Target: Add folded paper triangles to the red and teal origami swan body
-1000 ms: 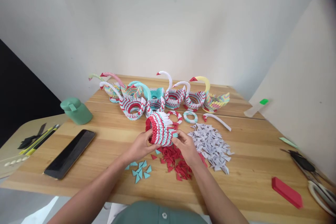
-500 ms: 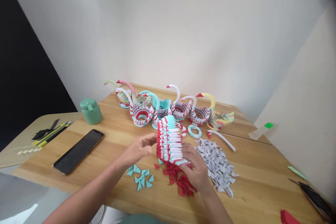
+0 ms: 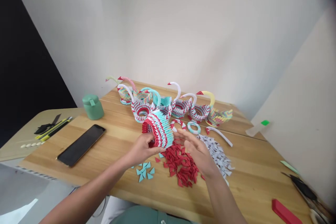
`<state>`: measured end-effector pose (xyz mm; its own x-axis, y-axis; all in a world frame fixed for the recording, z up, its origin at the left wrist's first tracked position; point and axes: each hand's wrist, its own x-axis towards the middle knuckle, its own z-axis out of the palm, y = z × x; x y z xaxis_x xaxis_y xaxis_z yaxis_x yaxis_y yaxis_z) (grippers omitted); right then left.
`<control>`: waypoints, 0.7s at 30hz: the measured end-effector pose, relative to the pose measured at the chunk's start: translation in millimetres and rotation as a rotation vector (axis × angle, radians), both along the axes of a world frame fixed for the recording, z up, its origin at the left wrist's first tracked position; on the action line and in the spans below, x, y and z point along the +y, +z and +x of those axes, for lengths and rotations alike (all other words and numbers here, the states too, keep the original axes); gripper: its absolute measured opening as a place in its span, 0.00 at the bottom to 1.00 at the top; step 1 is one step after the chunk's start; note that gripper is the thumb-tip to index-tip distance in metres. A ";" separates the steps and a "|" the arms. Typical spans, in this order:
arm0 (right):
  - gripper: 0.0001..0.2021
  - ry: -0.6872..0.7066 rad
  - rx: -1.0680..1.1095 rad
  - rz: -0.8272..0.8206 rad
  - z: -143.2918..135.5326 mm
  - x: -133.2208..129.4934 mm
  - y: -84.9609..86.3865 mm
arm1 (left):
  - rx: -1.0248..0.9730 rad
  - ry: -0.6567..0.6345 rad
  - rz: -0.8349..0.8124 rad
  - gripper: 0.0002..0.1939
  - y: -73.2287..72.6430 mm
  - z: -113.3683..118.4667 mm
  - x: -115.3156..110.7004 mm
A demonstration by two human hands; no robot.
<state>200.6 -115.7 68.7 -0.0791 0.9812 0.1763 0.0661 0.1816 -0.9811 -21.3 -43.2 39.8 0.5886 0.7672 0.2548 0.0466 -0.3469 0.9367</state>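
Note:
A round paper swan body [image 3: 159,129], built of folded red, white and turquoise pieces, is tilted on its side above the table. My left hand [image 3: 141,148] grips its lower left rim, fingers inside the ring and thumb outside. My right hand [image 3: 198,150] is just to its right, fingers apart and nothing in them. Under my right hand lies a heap of red folded paper triangles [image 3: 181,164]. White paper triangles [image 3: 216,154] are piled to the right, and several turquoise triangles [image 3: 144,172] lie at the front left.
Finished paper swans [image 3: 199,112] stand in rows at the back. Before them lie a turquoise-and-white ring [image 3: 194,127], a red-and-white ring [image 3: 178,125] and a white swan neck [image 3: 219,136]. A phone [image 3: 82,144] and green jar [image 3: 93,107] are left; a red block [image 3: 286,211] is front right.
The swan body has shifted left and turned, so its red-rimmed opening faces left. My left hand has closed on the rim; my right hand has let go and moved off to the right.

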 end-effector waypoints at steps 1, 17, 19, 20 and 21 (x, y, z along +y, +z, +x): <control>0.21 0.026 0.045 -0.019 -4.5 2.1 -0.3 | 0.035 0.004 0.040 0.17 -0.7 1.2 -0.7; 0.12 -0.058 -0.103 0.004 -25.7 10.7 -24.7 | -0.185 -0.073 -0.248 0.21 -0.5 7.9 -4.0; 0.12 -0.051 -0.096 -0.004 -26.4 10.7 -25.7 | -0.299 -0.084 -0.427 0.21 0.2 10.9 -4.0; 0.13 -0.040 -0.076 -0.014 -26.8 10.8 -25.4 | -0.321 -0.071 -0.475 0.21 0.4 12.3 -4.4; 0.14 -0.027 -0.054 -0.023 -27.4 10.8 -24.8 | -0.331 -0.055 -0.497 0.20 0.6 13.5 -5.0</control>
<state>173.2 -104.8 43.9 -0.0613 0.9868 0.1499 0.1236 0.1565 -0.9799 -7.8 -48.2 40.3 0.5818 0.8118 0.0499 -0.2807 0.1428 0.9491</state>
